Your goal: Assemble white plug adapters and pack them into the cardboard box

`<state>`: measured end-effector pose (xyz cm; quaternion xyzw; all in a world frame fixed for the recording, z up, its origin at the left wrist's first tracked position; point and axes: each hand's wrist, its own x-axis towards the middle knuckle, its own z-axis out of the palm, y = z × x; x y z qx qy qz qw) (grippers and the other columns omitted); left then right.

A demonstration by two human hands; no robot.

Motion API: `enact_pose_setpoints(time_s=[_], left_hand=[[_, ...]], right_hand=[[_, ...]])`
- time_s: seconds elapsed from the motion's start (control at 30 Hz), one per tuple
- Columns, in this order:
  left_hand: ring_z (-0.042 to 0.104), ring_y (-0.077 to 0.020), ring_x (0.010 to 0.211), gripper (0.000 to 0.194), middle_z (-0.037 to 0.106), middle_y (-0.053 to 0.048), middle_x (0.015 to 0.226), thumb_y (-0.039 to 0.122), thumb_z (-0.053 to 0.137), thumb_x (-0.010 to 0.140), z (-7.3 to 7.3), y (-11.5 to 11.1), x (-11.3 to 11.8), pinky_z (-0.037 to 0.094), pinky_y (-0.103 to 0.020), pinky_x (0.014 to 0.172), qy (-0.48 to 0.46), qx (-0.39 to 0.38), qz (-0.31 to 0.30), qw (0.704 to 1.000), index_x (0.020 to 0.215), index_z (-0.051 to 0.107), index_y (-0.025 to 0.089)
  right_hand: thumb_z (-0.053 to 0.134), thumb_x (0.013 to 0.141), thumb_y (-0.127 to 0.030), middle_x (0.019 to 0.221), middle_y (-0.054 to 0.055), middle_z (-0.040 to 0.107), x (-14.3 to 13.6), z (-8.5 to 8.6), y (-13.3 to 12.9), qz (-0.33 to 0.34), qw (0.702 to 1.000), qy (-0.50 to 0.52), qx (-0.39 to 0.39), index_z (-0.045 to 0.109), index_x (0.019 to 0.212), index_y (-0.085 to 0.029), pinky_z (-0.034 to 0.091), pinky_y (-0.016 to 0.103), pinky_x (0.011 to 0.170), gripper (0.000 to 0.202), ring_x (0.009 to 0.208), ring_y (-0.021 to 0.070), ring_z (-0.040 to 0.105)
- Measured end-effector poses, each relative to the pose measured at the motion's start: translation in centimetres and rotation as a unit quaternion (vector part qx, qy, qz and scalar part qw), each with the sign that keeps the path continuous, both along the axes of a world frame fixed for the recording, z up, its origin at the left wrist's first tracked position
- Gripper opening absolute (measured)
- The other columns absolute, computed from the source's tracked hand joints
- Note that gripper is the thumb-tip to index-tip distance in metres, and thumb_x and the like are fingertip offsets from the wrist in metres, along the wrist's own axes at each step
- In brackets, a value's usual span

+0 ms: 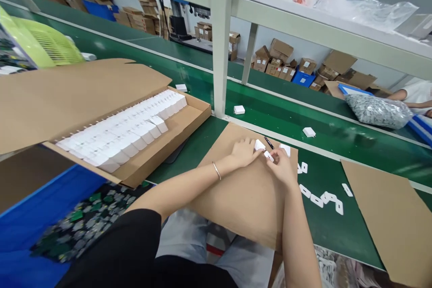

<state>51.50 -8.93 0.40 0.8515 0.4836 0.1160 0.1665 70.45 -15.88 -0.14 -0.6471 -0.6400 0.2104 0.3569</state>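
Note:
My left hand point(243, 152) rests on a brown cardboard sheet point(232, 189), its thumb and fingers closed around a small white charger housing point(259, 145). Between the fingertips of my right hand point(282, 165) is a small white cover plate point(268, 156), right beside the housing. A black pen-like tool point(269, 142) lies just beyond my fingers. Another white block point(285, 149) sits behind my right hand, partly covered by it. Several loose white cover plates point(316, 200) are scattered on the green bench to the right.
At left, an open carton point(199, 108) holds rows of white housings point(128, 130). Below it stands a blue bin point(37, 220) of small parts. Single chargers point(239, 110) lie on the green belt. A post point(221, 40) rises ahead; cardboard point(388, 216) lies right. Another person's arm point(401, 95) shows far right.

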Motion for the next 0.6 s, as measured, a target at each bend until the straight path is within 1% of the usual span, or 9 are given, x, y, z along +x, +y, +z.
enact_pose_setpoints(time_s=[0.07,0.13,0.2,0.23,0.3,0.4,0.47,0.53,0.6], left_hand=[[0.061,-0.0403,0.118,0.061,0.059,-0.023,0.13,0.061,0.029,0.102,-0.9,-0.6,1.6,0.048,-0.05,0.093,-0.004,0.027,-0.032,0.999,0.13,0.059,0.017],[0.061,-0.0372,0.115,0.054,0.058,-0.02,0.127,0.057,0.031,0.103,-1.6,-0.5,2.5,0.048,-0.05,0.094,-0.011,0.029,-0.055,0.998,0.126,0.062,0.02],[0.061,-0.0334,0.111,0.046,0.06,-0.017,0.122,0.048,0.032,0.104,-1.9,0.6,3.1,0.047,-0.048,0.095,-0.035,0.026,-0.052,0.998,0.124,0.063,0.021],[0.06,-0.0331,0.112,0.042,0.059,-0.017,0.122,0.043,0.032,0.104,-1.9,1.6,3.2,0.047,-0.047,0.096,-0.047,0.025,-0.038,0.998,0.125,0.062,0.02],[0.055,-0.0355,0.122,0.039,0.056,-0.02,0.13,0.033,0.036,0.102,-2.0,4.5,3.2,0.043,-0.049,0.102,-0.065,0.039,0.001,0.997,0.13,0.058,0.016],[0.041,-0.0417,0.138,0.049,0.041,-0.026,0.152,0.027,0.049,0.095,-2.4,10.1,2.3,0.036,-0.052,0.111,-0.077,0.079,0.084,0.99,0.141,0.047,0.009],[0.034,-0.044,0.143,0.067,0.031,-0.027,0.161,0.031,0.059,0.09,-3.0,13.8,1.4,0.033,-0.055,0.115,-0.072,0.078,0.152,0.983,0.148,0.037,0.007],[0.031,-0.0451,0.146,0.08,0.03,-0.027,0.163,0.037,0.065,0.086,-3.5,16.8,0.6,0.03,-0.059,0.116,-0.07,0.065,0.198,0.976,0.152,0.031,0.008],[0.028,-0.0457,0.149,0.082,0.035,-0.026,0.162,0.042,0.067,0.085,-3.8,18.9,0.4,0.028,-0.062,0.117,-0.072,0.039,0.195,0.977,0.153,0.032,0.012]], right_hand=[[0.063,0.082,-0.038,0.12,0.01,0.059,-0.1,-0.2,0.2,-0.013,0.998,0.052,0.026,0.059,0.091,-0.022,0.05,0.039,0.093,0.019,0.107,0.024,0.06],[0.063,0.082,-0.039,0.125,0.011,0.059,-0.2,-0.5,0.4,-0.037,0.996,0.083,0.026,0.058,0.091,-0.022,0.049,0.041,0.098,0.02,0.114,0.0247,0.059],[0.064,0.081,-0.04,0.127,0.011,0.06,-0.2,-0.7,0.5,-0.06,0.993,0.096,0.017,0.058,0.091,-0.022,0.049,0.041,0.098,0.021,0.112,0.0242,0.06],[0.063,0.082,-0.041,0.128,0.011,0.061,-0.2,-0.9,0.6,-0.067,0.992,0.103,0.015,0.058,0.091,-0.021,0.049,0.041,0.098,0.022,0.11,0.0239,0.061],[0.062,0.083,-0.042,0.127,0.011,0.061,-0.2,-1.0,0.6,-0.073,0.99,0.124,0.014,0.057,0.09,-0.021,0.051,0.039,0.092,0.022,0.106,0.0231,0.064],[0.062,0.085,-0.042,0.12,0.008,0.064,-0.3,-1.1,0.6,-0.078,0.985,0.152,0.012,0.056,0.093,-0.022,0.053,0.034,0.074,0.023,0.087,0.0195,0.066],[0.061,0.086,-0.041,0.114,0.006,0.064,-0.5,-1.2,0.5,-0.084,0.985,0.152,0.017,0.056,0.095,-0.023,0.051,0.031,0.067,0.021,0.074,0.0159,0.063],[0.06,0.087,-0.04,0.111,0.004,0.062,-0.7,-1.2,0.5,-0.082,0.987,0.139,0.027,0.056,0.094,-0.023,0.049,0.03,0.066,0.019,0.072,0.0142,0.061],[0.059,0.088,-0.039,0.11,0.003,0.06,-1.0,-1.3,0.6,-0.075,0.989,0.121,0.035,0.057,0.093,-0.023,0.049,0.03,0.068,0.017,0.073,0.0139,0.06]])
